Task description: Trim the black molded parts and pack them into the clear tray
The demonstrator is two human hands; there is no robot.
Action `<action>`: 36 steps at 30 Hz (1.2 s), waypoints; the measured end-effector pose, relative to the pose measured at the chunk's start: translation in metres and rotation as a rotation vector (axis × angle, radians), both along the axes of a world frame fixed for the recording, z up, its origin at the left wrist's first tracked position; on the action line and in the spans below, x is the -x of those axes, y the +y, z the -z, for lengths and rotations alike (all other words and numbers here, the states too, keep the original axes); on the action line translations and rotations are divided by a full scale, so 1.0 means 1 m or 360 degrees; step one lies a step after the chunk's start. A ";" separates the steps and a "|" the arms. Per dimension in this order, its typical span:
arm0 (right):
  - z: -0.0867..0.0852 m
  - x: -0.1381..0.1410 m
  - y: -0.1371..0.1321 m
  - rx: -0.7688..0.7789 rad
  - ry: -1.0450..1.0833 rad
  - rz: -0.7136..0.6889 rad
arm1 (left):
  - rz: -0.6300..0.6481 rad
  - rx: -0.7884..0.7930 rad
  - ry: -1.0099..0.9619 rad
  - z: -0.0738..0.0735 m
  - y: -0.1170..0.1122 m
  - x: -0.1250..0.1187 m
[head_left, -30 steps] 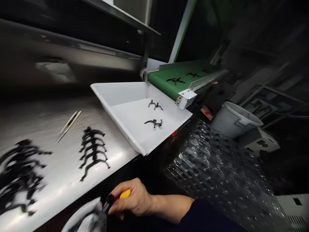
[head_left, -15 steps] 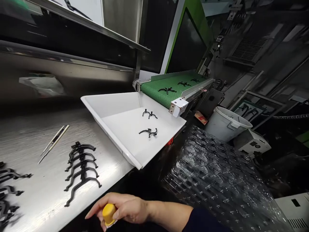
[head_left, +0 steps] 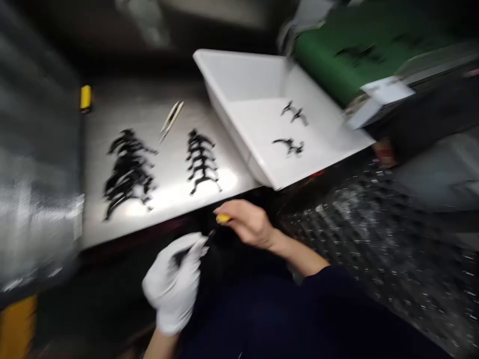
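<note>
Gloved left hand closed on small black part, blurred. Bare right hand gripping yellow-handled tool, dark tip near glove. Rows of black parts on steel table ahead of grip; white tray beyond right hand.

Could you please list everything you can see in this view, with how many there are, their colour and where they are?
steel table: one, silver, centre left
row of moulded parts: about five, black, on the table
pile of moulded parts: several, too blurred to count, black, on the table left of the row
tweezers: one pair, pale, on the table
cylinder: one, yellow, far edge of the table
tray: one, white, right of the table
parts in the tray: two, black, on its floor
conveyor belt: one, green, behind the tray
clear plastic sheeting: one heap, lower right
left hand: white-gloved, holding a black part
right hand: bare, holding a yellow-handled tool
</note>
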State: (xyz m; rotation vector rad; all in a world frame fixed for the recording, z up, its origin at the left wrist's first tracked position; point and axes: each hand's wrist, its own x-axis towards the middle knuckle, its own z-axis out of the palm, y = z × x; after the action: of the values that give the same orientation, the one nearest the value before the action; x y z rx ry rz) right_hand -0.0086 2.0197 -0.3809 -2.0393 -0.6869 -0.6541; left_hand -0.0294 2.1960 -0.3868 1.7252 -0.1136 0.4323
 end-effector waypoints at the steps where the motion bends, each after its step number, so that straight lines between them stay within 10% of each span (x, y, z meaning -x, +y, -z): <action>1: -0.003 0.002 -0.002 -0.0082 0.0041 0.0039 | -0.0050 -0.0052 -0.0002 0.000 0.003 0.003; 22: -0.004 -0.009 -0.016 0.0184 0.0085 -0.0385 | 0.0364 -0.0935 -0.0727 0.013 0.015 0.002; 36: -0.002 0.003 -0.004 -0.0032 0.0042 -0.0153 | -0.0029 0.0176 0.0247 0.009 -0.010 0.008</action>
State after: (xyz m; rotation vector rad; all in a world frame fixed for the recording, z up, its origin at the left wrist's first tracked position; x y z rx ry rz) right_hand -0.0120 2.0158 -0.3794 -1.9801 -0.7550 -0.5751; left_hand -0.0374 2.1864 -0.3959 1.6449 0.0372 0.3109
